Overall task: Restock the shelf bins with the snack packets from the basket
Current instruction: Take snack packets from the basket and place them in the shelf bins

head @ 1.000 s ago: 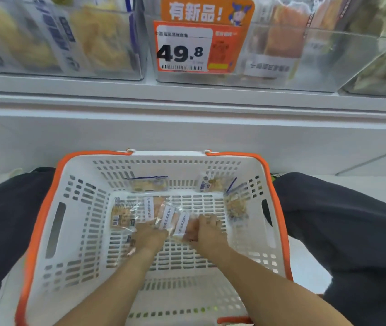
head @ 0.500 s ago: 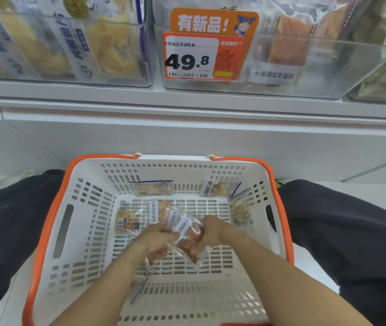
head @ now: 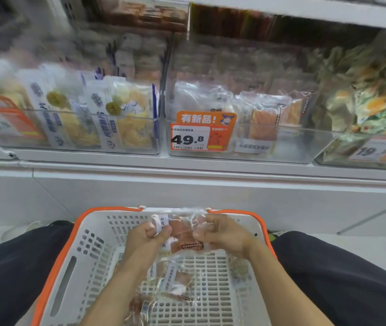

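The packets (head: pixel 185 234), clear, crinkly film that looks light, limp and slippery, are bunched above the basket (head: pixel 69 234), pinched at their side edges by the curled left hand (head: pixel 146 235) and right hand (head: pixel 222 232), below the bin (head: pixel 293 147).

White slotted basket (head: pixel 88 262) with orange rim; clear packet (head: pixel 185 234) of reddish-brown snack, white label strip; orange and white price tag (head: pixel 202 131), black digits; black trousers (head: pixel 342 278).
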`<control>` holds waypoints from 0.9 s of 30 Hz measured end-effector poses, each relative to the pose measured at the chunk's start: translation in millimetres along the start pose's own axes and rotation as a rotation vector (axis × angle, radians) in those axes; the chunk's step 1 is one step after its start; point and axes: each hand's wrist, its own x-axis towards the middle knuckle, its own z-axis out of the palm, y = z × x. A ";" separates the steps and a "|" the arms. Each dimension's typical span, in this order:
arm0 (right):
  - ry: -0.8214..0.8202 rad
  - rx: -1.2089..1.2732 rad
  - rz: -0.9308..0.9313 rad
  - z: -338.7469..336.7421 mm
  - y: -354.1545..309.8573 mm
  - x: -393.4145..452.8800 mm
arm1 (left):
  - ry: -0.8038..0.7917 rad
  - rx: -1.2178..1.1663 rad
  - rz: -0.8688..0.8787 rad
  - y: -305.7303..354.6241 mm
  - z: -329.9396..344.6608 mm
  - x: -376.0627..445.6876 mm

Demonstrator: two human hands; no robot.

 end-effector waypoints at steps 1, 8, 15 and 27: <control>0.011 -0.052 -0.038 0.3 -12.3 -4.5 | -0.040 0.020 0.033 10.4 -0.7 -4.2; 0.219 -0.233 -0.223 -56.1 -86.7 -70.5 | -0.238 0.063 0.359 94.2 14.0 -37.6; 0.745 -0.089 -0.572 -115.3 -121.3 -146.8 | -0.015 0.348 1.088 189.1 41.9 -59.7; 1.003 -1.156 -0.530 -175.2 -215.0 -131.7 | 0.285 1.386 1.180 226.3 79.6 12.3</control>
